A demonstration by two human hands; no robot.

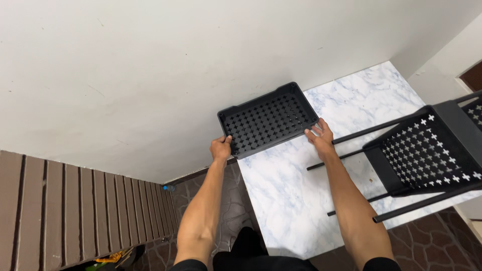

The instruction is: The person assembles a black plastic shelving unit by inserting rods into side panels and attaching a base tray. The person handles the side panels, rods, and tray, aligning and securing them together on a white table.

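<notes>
Left hand and right hand grip a black perforated tray above the marble floor.

A big plain white wall filled most of the view, with a few faint marks on it. Below it lay a smooth white and blue-grey marble slab, and beside that a dark brown floor of stone-patterned tiles that looked a little shiny. On the left stood a brown wall of ribbed upright slats, with some small yellow and green things on the floor at its foot, too blurred to tell what they were.
</notes>
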